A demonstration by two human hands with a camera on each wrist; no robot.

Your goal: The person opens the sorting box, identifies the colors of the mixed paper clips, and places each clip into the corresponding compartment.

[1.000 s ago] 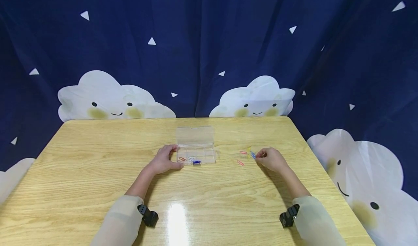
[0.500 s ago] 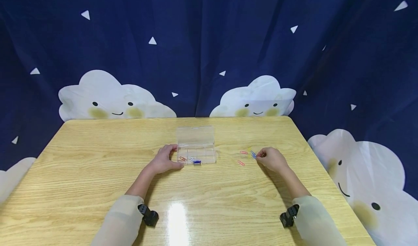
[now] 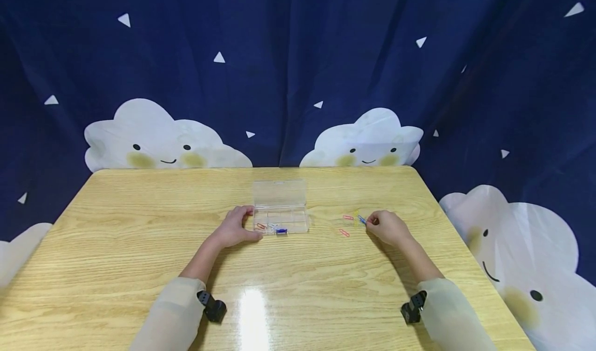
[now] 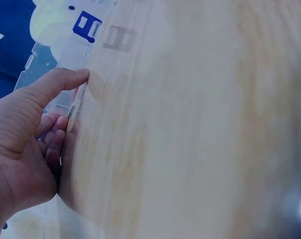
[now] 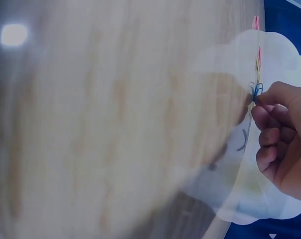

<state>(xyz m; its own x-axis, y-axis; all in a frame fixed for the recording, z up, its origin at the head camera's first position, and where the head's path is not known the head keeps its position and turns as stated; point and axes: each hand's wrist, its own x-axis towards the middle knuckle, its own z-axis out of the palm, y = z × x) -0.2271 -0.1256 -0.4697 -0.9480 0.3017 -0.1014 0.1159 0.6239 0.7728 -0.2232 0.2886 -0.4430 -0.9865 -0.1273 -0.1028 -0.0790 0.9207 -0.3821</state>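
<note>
A clear plastic compartment box stands on the table with its lid raised at the back. My left hand grips its left end, thumb along the front side and fingers at the far side. In the front compartments lie a red paper clip and white paper clips. A dark blue latch sits on the front wall. To the right, my right hand pinches blue paper clips between thumb and forefinger, close over the table; its other fingers are curled.
Left of the right hand lie two pinkish-red paper clips, a far one and a near one. Yellow paper clips lie beside the blue ones. A dark blue curtain with clouds hangs behind the wooden table.
Both hands stay almost where they were. The blue paper clips shift slightly at my right fingertips, and less of them shows in the head view.
</note>
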